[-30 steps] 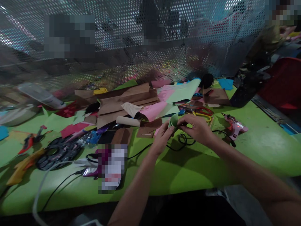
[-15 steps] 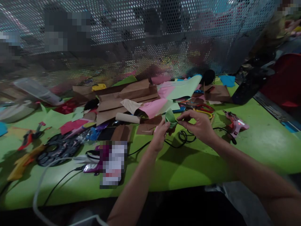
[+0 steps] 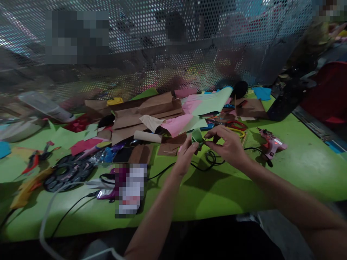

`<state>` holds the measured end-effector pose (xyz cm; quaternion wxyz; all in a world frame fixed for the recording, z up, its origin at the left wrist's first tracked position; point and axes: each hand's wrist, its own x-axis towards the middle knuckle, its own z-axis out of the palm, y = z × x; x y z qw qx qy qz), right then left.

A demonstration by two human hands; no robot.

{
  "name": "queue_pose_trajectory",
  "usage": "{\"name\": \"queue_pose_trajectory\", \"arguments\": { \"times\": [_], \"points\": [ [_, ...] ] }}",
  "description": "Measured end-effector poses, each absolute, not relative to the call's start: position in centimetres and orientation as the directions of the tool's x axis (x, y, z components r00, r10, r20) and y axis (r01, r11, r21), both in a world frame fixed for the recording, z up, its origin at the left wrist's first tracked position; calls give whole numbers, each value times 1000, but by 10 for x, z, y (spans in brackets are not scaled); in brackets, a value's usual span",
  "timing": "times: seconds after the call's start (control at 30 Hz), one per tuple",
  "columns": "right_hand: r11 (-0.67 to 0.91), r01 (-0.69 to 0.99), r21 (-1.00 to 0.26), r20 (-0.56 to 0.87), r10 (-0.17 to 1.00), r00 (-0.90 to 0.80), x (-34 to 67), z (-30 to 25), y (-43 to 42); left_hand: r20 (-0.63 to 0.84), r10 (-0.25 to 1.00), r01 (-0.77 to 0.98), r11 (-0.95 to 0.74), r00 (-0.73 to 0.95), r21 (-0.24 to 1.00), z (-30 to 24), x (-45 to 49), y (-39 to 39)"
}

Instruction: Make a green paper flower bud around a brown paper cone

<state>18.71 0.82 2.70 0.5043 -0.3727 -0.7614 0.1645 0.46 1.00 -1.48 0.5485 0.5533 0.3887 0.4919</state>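
Green paper (image 3: 197, 136), curled into small layered cup, sits just off view centre at about four o'clock, held above table (image 3: 217, 202). I see left hand (image 3: 185, 154) closed on cup's seven-to-nine o'clock side. Right hand (image 3: 229, 144) at cup's three o'clock, thumb and forefinger nearly together; cannot tell what they pinch. Pink glue gun (image 3: 273, 146) lies farther out at three o'clock, apart from hands. My judgement: curling mostly done; piece not yet set down; fastening of layers, cannot tell.
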Motion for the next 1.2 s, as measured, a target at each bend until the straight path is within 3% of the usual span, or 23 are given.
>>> {"name": "queue_pose_trajectory", "arguments": {
  "times": [0.2, 0.5, 0.7, 0.87, 1.2],
  "points": [
    [739, 424, -523, 656, 667, -353, 189, 29, 10, 120, 971, -43, -114, 206, 993, -7, 6, 9],
    [685, 376, -624, 625, 727, -286, 188, 27, 11, 109, 965, -73, -94, 240, 993, -8, 9, 7],
    [678, 348, -647, 603, 735, -311, 188, 23, 12, 59, 986, -38, -54, 156, 998, -10, 9, 9],
    [630, 319, -708, 592, 776, -216, 186, 22, 12, 39, 992, -53, -33, 119, 998, -7, 9, 7],
    [627, 365, -688, 597, 775, -207, 186, 22, 11, 39, 989, -58, -31, 143, 998, -12, 9, 8]
  ]
}}
